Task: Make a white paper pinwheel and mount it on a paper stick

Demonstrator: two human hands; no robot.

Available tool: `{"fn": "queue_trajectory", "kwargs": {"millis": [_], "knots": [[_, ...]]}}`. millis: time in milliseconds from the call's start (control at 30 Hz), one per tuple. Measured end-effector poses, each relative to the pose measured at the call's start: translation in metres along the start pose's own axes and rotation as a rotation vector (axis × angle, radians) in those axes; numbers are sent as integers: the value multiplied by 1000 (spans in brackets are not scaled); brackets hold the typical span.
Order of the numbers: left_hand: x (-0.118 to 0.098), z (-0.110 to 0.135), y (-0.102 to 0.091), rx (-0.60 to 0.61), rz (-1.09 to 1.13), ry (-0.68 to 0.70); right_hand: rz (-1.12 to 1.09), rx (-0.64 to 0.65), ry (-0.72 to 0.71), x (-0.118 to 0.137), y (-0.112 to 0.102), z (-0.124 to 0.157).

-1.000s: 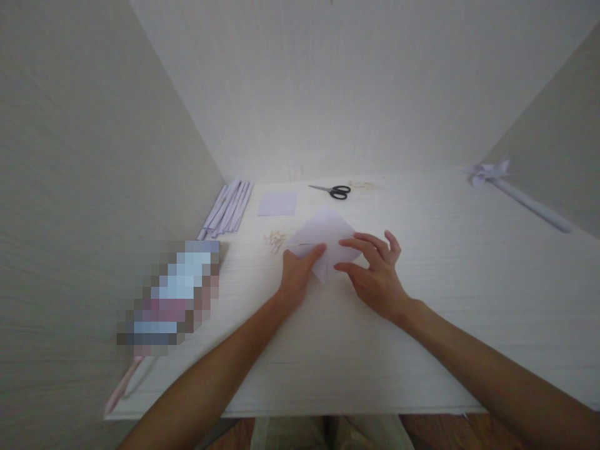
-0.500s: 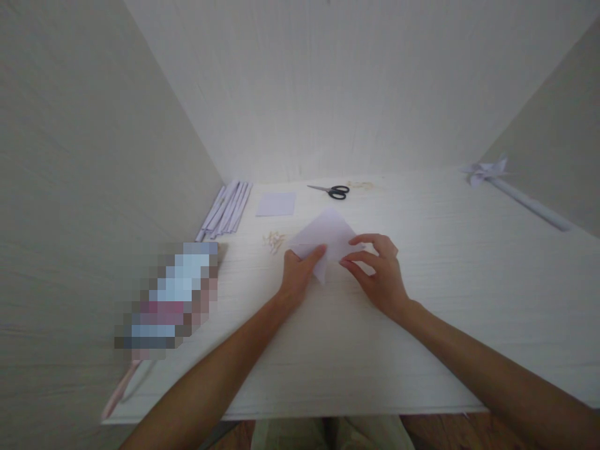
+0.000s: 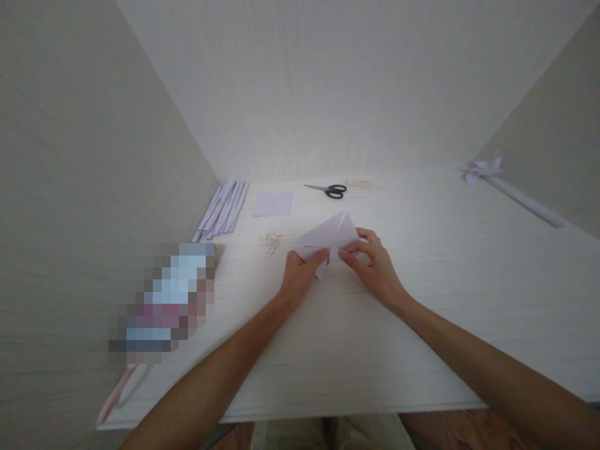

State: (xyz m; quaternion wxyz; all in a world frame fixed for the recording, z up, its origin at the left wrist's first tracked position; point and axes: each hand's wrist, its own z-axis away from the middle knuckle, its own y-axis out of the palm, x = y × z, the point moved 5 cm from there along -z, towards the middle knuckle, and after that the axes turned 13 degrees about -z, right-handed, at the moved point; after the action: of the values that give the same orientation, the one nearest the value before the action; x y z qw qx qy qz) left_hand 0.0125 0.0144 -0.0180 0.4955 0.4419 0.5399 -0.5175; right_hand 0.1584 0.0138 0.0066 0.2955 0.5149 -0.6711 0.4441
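A pale lilac sheet of paper point(image 3: 328, 231), cut and partly folded, is between my two hands just above the white table. My left hand point(image 3: 300, 272) pinches its left side, thumb on top near the middle. On the paper's right side, my right hand point(image 3: 370, 259) grips a corner bent inward to the centre, with thumb and fingers pressed together. A slit shows near the top corner. The fingers under the paper are hidden. Left of the paper lies a small heap of short pale sticks with whitish tips point(image 3: 270, 241).
Black-handled scissors point(image 3: 330, 190) and a square lilac sheet point(image 3: 273, 204) lie at the back. Several rolled paper tubes point(image 3: 222, 209) rest by the left wall, near a blurred-out object point(image 3: 173, 294). A paper pinwheel on a tube point(image 3: 482, 167) leans at the right wall.
My right hand has moved left and taken hold of the paper's right corner, bending it toward the middle. A slit has opened near the top. My left hand keeps its grip.
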Motion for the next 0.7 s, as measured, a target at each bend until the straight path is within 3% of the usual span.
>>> {"fn": "queue_trajectory", "kwargs": {"millis": [200,700], "knots": [[4,-1,2,46,24,-33,-24,32,31,0,3,0],[-2,1,3,24,26,-49,-33,48,75,2,4,-1]]}}
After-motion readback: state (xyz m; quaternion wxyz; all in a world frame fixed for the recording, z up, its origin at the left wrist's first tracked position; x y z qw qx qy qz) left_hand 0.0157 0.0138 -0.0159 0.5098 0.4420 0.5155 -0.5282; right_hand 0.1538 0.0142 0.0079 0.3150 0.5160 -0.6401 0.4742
